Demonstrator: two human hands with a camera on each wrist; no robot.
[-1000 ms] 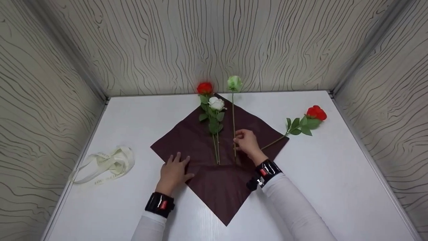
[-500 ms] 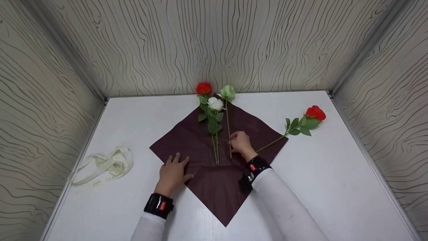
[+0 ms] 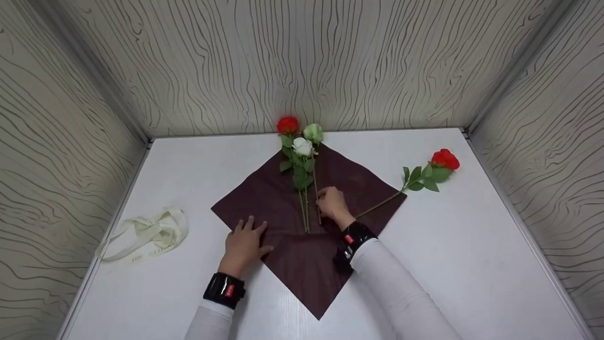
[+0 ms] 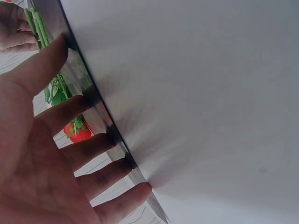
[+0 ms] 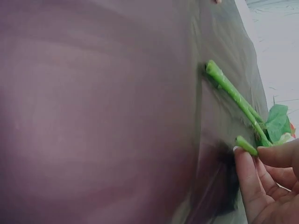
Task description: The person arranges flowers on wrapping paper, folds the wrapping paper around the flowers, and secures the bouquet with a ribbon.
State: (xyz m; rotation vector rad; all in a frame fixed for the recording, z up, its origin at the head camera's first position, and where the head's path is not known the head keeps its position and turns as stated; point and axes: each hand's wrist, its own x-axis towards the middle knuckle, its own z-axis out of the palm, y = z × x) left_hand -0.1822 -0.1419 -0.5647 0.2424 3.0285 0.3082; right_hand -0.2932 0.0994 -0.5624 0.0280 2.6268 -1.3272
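My right hand (image 3: 332, 204) pinches the lower stem of a pale green rose (image 3: 313, 133) between thumb and fingers; the cut end of that stem (image 5: 246, 145) pokes out past the fingertips in the right wrist view. Just left of it, a white rose (image 3: 302, 147) and a red rose (image 3: 287, 125) lie side by side on a dark maroon wrapping sheet (image 3: 259, 193). With fingers spread, my left hand (image 3: 243, 246) rests on the sheet's left edge. In the left wrist view, the left fingertips (image 4: 140, 189) touch along that edge.
Another red rose (image 3: 445, 159) lies at the right, its stem reaching onto the sheet. A loose cream ribbon (image 3: 160, 231) with lettering lies on the white table (image 3: 188, 165) at the left. Patterned panels (image 3: 302, 61) stand behind and at both sides.
My right hand has carried the green rose leftward, and its bloom has come down beside the white and red ones. The left hand stays in place.
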